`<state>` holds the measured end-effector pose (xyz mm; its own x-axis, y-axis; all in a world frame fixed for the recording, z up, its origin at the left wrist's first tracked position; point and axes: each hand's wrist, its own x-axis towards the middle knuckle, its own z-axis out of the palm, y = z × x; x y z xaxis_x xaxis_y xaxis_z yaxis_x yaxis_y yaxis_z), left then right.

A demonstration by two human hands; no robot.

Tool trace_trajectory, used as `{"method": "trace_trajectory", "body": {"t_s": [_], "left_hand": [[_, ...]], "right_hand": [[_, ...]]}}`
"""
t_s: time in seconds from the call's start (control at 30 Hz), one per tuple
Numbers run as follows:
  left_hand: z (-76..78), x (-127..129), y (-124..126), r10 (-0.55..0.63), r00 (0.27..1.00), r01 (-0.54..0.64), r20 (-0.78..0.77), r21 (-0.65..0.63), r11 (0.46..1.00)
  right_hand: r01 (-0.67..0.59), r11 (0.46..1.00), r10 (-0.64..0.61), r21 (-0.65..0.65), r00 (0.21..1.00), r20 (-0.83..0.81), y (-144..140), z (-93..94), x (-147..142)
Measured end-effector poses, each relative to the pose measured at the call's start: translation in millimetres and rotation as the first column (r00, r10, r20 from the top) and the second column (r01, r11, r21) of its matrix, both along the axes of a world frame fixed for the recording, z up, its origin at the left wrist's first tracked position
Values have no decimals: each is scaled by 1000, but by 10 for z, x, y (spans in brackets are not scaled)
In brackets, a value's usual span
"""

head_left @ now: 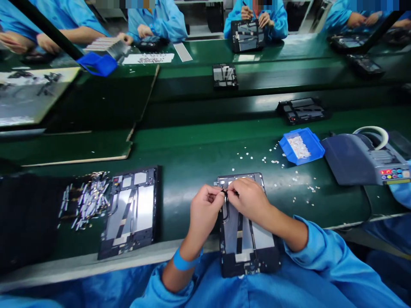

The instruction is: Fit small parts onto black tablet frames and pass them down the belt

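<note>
An opened tablet [231, 239], its inside facing up, lies in front of me at the table's front edge. Over its upper left corner, my left hand [207, 209] is closed in a pinch on a small black part [224, 192]. My right hand [248, 196] meets it there, with thumb and fingers pinched at the same part. The part's exact kind is too small to tell, and the fingertips partly cover it. A dark cable [227, 209] runs down the tablet just below the fingers. To the left lies a second opened tablet [146, 209], apart from both hands.
Many small metallic strips [91, 199] lie left of the second tablet. A blue bin [316, 147] holds small white pieces, with others scattered nearby. A tape dispenser [348, 160] stands at right. Further opened tablets [303, 110] lie along the line. Co-workers sit across the table.
</note>
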<state>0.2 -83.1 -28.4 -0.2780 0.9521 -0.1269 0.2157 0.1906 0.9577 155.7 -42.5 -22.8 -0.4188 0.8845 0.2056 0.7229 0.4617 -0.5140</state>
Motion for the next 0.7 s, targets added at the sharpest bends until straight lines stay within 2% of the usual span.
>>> {"method": "trace_trajectory", "body": {"t_s": [0.2,0.43,0.5,0.57,0.7], "left_hand": [[72,30,-17,-9,988,19,-153,67,998],[63,-25,-28,-69,972,87,-226,73,994],[53,-46,-15,-75,979,86,-190,49,995],[34,-65,3,-69,993,71,-91,20,997],[-43,-100,43,5,980,7,199,-58,998]], "right_hand": [[-10,1000,10,23,1000,24,44,15,-4],[-105,993,105,-58,994,-7,132,-51,-54],[-135,988,134,-78,991,-20,156,-55,-72],[-139,987,135,-84,990,-48,190,-33,-55],[-12,996,-4,-86,982,-186,255,88,136]]}}
